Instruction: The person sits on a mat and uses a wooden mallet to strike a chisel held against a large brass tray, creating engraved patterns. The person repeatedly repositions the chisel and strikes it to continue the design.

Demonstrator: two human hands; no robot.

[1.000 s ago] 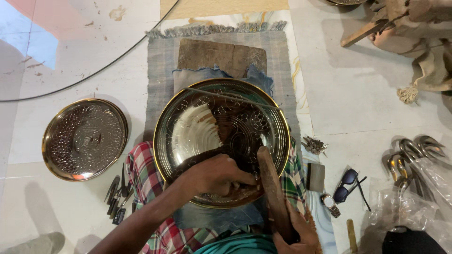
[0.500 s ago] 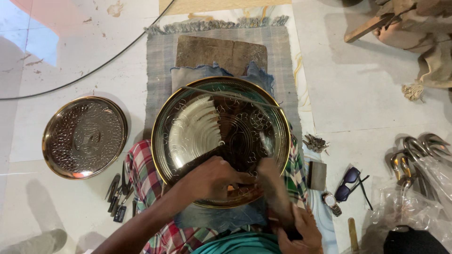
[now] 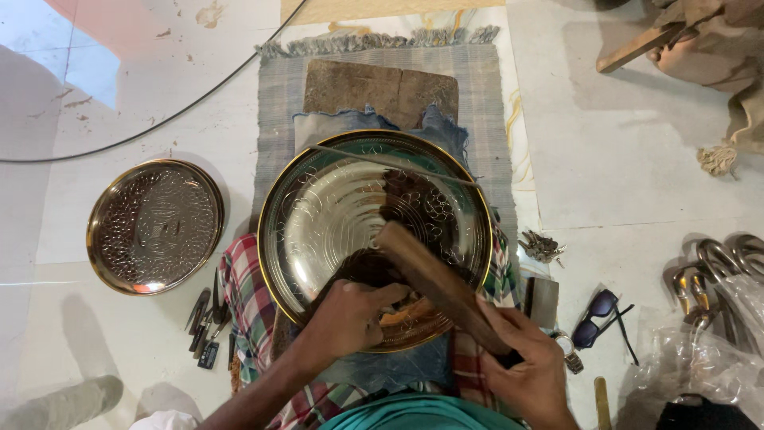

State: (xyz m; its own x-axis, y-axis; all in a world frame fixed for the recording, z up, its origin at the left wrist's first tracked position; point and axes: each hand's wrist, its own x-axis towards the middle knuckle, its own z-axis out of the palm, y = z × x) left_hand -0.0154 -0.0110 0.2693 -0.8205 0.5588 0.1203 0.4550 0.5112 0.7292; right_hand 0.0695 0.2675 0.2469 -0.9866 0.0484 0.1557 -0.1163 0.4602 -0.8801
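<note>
One big round engraved metal plate [image 3: 334,215] with a shiny gold rim was laid on a fringed grey mat [image 3: 493,103]. Over its near edge, a blocky wooden mallet [image 3: 438,283] was gripped tight by the right hand [image 3: 529,370]. The left hand [image 3: 350,318] was curled shut on the plate's near edge. A second, smaller hammered plate [image 3: 155,225] was left of it.

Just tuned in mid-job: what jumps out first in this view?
The large engraved brass plate at centre, lying on cloth over a striped mat. The right hand holds a wooden mallet angled over it, while the left hand presses on the plate's near part. A smaller embossed plate sits on the floor to the left.
</note>
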